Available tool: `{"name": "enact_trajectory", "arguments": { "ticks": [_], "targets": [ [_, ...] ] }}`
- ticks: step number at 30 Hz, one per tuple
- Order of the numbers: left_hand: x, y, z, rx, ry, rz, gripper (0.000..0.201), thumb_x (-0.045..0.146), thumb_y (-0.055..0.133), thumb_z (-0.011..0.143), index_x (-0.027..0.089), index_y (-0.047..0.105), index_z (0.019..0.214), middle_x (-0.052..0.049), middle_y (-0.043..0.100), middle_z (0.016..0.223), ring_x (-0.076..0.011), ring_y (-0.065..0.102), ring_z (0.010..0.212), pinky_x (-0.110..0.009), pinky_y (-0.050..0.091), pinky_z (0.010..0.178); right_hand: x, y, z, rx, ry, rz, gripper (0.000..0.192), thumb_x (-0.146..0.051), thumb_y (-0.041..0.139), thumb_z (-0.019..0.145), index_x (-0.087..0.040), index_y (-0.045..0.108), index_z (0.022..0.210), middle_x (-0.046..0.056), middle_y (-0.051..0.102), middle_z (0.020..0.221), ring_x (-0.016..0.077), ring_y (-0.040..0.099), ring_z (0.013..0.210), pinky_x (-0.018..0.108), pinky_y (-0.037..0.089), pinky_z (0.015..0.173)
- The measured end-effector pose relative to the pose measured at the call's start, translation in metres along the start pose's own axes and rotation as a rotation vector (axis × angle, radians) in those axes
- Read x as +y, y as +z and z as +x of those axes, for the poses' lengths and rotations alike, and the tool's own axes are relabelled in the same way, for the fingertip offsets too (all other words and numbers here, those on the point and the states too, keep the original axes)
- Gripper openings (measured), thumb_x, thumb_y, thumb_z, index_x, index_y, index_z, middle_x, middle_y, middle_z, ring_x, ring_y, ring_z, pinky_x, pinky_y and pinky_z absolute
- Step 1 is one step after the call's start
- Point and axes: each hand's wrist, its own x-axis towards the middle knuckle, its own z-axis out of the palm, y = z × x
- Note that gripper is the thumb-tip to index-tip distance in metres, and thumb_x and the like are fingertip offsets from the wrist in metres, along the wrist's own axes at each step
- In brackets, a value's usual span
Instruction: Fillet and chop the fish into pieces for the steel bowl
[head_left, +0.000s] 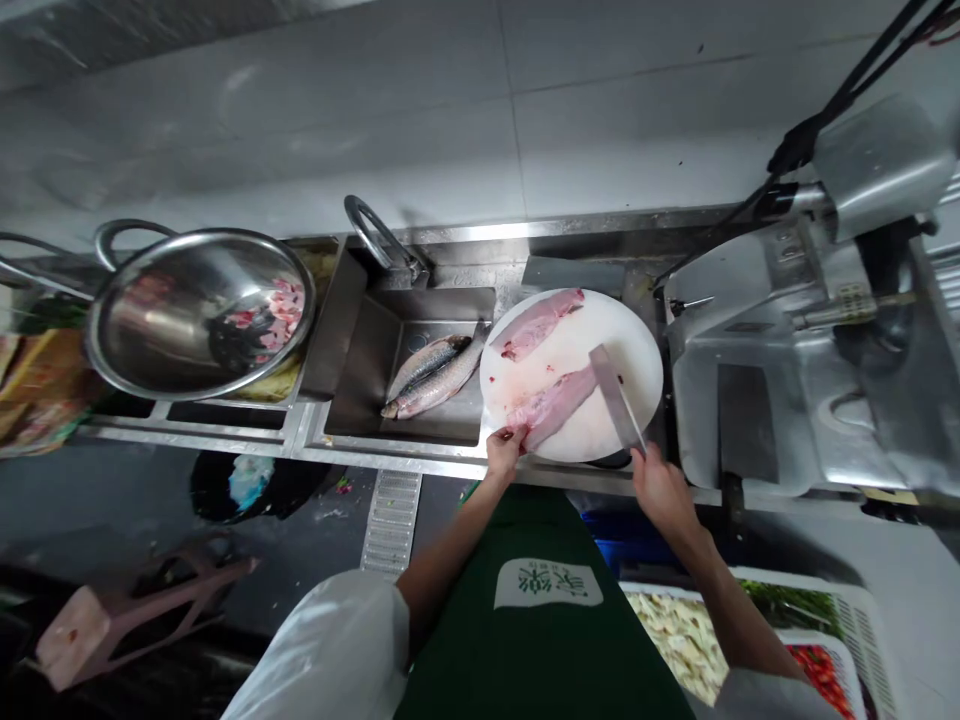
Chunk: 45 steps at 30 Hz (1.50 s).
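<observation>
A round white cutting board (630,340) bears two pale pink fish fillets. My left hand (504,452) pinches the near end of the closer fish fillet (555,405) at the board's left front edge. In my right hand (660,485) is the handle of a cleaver (616,395); its blade stands at the far right end of that fillet. The other fish fillet (546,320) lies farther back on the board, with neither hand on it. Small red scraps dot the white surface.
Whole fish (442,385) lie in the sink (352,370) left of the board, beneath a curved faucet (379,235). A steel bowl (150,340) holds pink pieces. At right, a second cleaver (748,420) rests on a metal machine. Vegetable baskets (862,630) stand below.
</observation>
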Motion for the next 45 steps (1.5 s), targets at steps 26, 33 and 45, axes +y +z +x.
{"name": "enact_trajectory", "arguments": {
  "ticks": [26,33,45],
  "targets": [
    [-0.035,-0.024,0.031,-0.251,0.991,1.033,0.037,0.041,0.065,0.099,0.022,0.073,0.13,-0.014,0.068,0.128,-0.0316,0.058,0.128,-0.047,0.045,0.104,-0.104,0.01,0.055,-0.198,-0.32,-0.146,0.035,-0.02,0.03,0.11,-0.009,0.059,0.125,0.021,0.077,0.108,0.0267,0.076,0.103,0.03,0.051,0.081],
    [-0.039,-0.023,0.03,-0.26,0.983,1.027,0.038,0.041,0.066,0.098,0.025,0.071,0.133,-0.013,0.069,0.13,-0.0308,0.058,0.129,-0.047,0.044,0.106,-0.092,0.009,0.043,-0.248,-0.255,-0.164,0.033,-0.021,0.032,0.11,-0.011,0.062,0.119,0.018,0.077,0.103,0.025,0.075,0.099,0.028,0.049,0.078],
    [-0.024,-0.018,0.018,-0.148,1.038,0.901,0.026,0.034,0.057,0.102,0.022,0.076,0.115,-0.012,0.072,0.119,-0.0277,0.06,0.116,-0.045,0.045,0.102,-0.054,-0.029,0.043,-0.127,-0.149,-0.106,0.036,-0.028,0.033,0.112,-0.009,0.057,0.131,0.02,0.078,0.1,0.0286,0.076,0.096,0.03,0.048,0.076]
  ]
}}
